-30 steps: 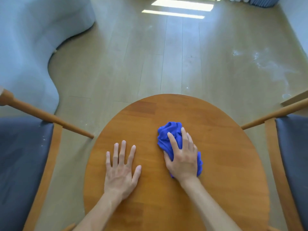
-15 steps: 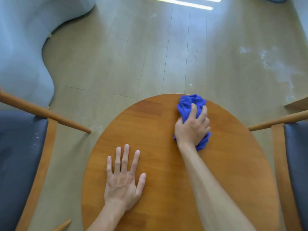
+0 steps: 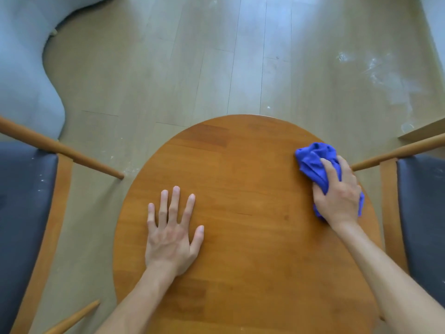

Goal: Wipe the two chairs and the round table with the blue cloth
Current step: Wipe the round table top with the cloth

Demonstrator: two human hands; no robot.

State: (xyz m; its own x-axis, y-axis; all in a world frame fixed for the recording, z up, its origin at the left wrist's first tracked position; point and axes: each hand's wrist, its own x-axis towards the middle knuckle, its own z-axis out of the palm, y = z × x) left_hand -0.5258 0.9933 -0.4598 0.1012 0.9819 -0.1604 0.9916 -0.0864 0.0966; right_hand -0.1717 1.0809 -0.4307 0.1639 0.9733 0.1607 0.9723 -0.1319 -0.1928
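While the blue cloth lies bunched at the round table's right edge, the right hand presses it down, fingers curled over the folds. Half a second ago it was at the far rim; it has swept rightward. The left hand stays flat, fingers spread. One cloth, one table, two chairs: left chair, right chair.

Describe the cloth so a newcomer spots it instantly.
Find the round wooden table between two chairs. At its right edge, the right hand grips a crumpled cloth. It is the only bright blue thing in view.
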